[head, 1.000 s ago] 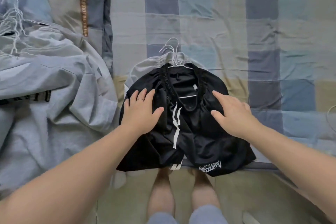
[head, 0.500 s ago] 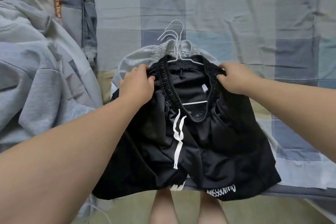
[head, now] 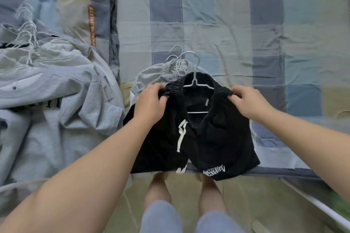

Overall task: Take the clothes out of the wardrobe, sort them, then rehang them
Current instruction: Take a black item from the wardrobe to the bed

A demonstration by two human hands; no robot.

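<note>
Black shorts (head: pixel 204 138) on a wire hanger (head: pixel 195 79) lie on a checked bedspread (head: pixel 217 15); left hand (head: pixel 149 102) and right hand (head: pixel 246 102) pinch the waistband; grey clothes (head: pixel 53 91) lie left.

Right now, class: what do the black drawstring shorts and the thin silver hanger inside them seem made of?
The black drawstring shorts: probably soft matte fabric, creasing and gathered at the waistband. The thin silver hanger: likely metal wire, pale, rigidly bent, possibly coated.
</note>
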